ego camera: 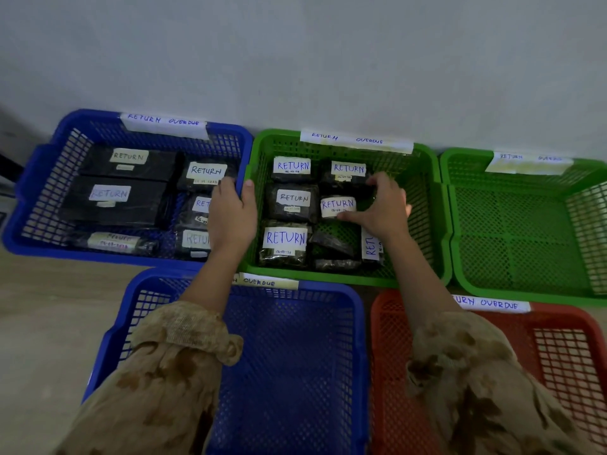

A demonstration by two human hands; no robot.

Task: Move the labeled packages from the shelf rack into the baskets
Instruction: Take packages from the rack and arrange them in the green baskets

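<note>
Several dark wrapped packages with white "RETURN" labels lie in the far blue basket [42, 178] and in the middle green basket [423, 198]. My left hand [231, 213] grips the adjoining rims where these two baskets meet, thumb on the green side. My right hand [382, 205] is inside the green basket, fingers closed on a small labeled package [336, 205] in the middle row. Other packages surround it, such as a large one [285, 243] at the front left. The shelf rack is out of view.
A green basket [525, 231] at the right, a near blue basket [295, 356] and a red basket [558, 349] hold nothing visible. Each basket carries a "RETURN OVERDUE" tape label. A pale wall runs behind the baskets. Bare floor [49, 307] lies at the left.
</note>
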